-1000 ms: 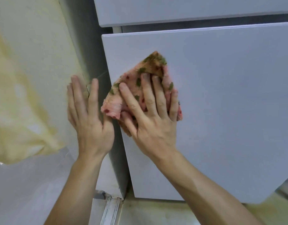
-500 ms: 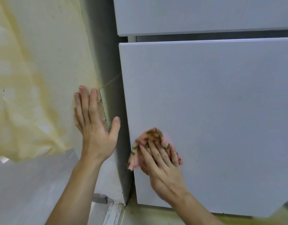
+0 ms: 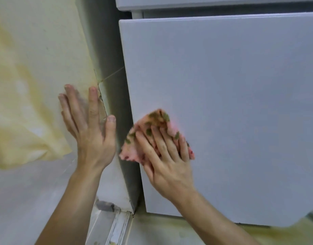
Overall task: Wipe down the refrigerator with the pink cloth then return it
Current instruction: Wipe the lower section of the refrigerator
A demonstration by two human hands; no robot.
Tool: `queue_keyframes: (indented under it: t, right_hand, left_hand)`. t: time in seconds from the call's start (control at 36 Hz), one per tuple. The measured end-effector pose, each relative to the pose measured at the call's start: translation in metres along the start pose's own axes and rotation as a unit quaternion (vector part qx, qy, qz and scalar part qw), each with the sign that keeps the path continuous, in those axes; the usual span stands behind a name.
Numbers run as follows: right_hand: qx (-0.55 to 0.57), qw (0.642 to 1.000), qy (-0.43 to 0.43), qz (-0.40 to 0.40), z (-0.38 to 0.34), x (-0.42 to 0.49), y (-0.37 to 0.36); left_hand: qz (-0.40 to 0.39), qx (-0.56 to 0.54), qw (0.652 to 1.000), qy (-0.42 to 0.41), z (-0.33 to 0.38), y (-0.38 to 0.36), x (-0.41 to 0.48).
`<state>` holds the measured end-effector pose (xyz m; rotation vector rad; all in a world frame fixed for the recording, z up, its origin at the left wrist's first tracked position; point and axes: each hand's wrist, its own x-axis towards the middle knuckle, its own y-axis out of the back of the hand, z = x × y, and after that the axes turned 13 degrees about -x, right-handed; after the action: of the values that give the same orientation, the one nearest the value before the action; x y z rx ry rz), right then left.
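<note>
The refrigerator's white lower door [image 3: 231, 103] fills the right of the view, with the upper door's bottom edge above it. My right hand [image 3: 168, 156] presses the pink cloth [image 3: 157, 121], patterned with green and red spots, flat against the door's lower left corner. The cloth bunches out above and to the left of my fingers. My left hand [image 3: 88, 128] lies flat with fingers spread on the yellowish wall beside the refrigerator's grey side panel [image 3: 108, 50]; its thumb touches the panel's edge.
The stained cream wall [image 3: 37, 59] stands close on the left, its lower part grey. A metal floor track [image 3: 118, 227] runs along the floor below the refrigerator's corner. The floor under the door is yellowish.
My right hand swept the cloth down the door's left edge to near the bottom, then came slightly back up. My left hand stayed flat on the wall.
</note>
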<state>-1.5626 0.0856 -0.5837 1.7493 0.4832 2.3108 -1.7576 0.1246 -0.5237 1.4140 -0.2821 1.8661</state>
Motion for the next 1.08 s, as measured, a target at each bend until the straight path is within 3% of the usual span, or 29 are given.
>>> queue_keyframes:
  t: [0.17,0.28,0.47,0.61,0.69,0.81,0.97,1.08]
  right_hand:
    - [-0.014,0.988,0.101,-0.115,0.036,-0.108,-0.015]
    - [-0.003,0.986,0.117,-0.121,0.045,-0.109,-0.01]
    - [0.041,0.995,-0.093,0.01,0.079,-0.002,0.021]
    - [0.03,0.985,-0.162,0.048,0.09,0.04,0.038]
    - [-0.02,0.99,-0.118,0.071,0.09,0.034,0.032]
    - [-0.039,0.995,0.012,0.087,0.107,-0.002,0.02]
    - [-0.054,0.986,0.152,-0.029,0.14,-0.113,0.003]
    - [-0.043,0.983,0.171,-0.061,0.153,-0.128,0.005]
  left_hand:
    - [0.006,-0.002,1.0,0.001,0.003,0.0,-0.004]
    - [0.001,-0.004,1.0,0.015,0.012,-0.001,-0.006]
    - [-0.048,-0.025,0.998,-0.039,0.045,-0.018,-0.026]
    - [-0.032,-0.023,0.999,-0.035,0.057,-0.031,-0.028]
    - [-0.027,-0.012,0.998,-0.047,0.063,-0.034,-0.028]
    - [-0.035,-0.012,0.998,-0.043,0.07,-0.036,-0.029]
    - [-0.034,0.007,0.998,-0.043,0.081,-0.038,-0.033]
    - [-0.026,0.017,0.998,-0.054,0.1,-0.043,-0.032]
